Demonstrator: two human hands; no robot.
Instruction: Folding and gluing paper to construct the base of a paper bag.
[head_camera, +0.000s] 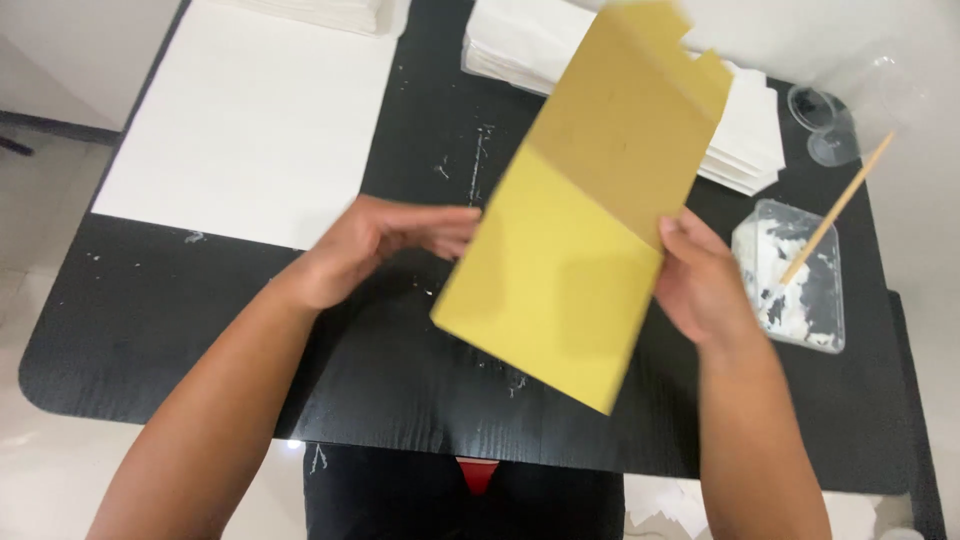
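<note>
A yellow-brown paper bag (580, 210), flat and folded, tilts above the black table (180, 330). My right hand (705, 285) grips its right edge with the thumb on top. At the bag's left edge is my left hand (375, 250), fingers stretched toward it and touching or nearly touching; motion blur hides the contact. The bag's upper part is a duller brown and its lower part brighter yellow.
A large white sheet (250, 120) covers the table's far left. A stack of white folded papers (745, 130) lies at the back. A clear tray with white paste (815, 300) and a wooden stick (835, 210) stands right, beside a clear plastic cup (830, 120).
</note>
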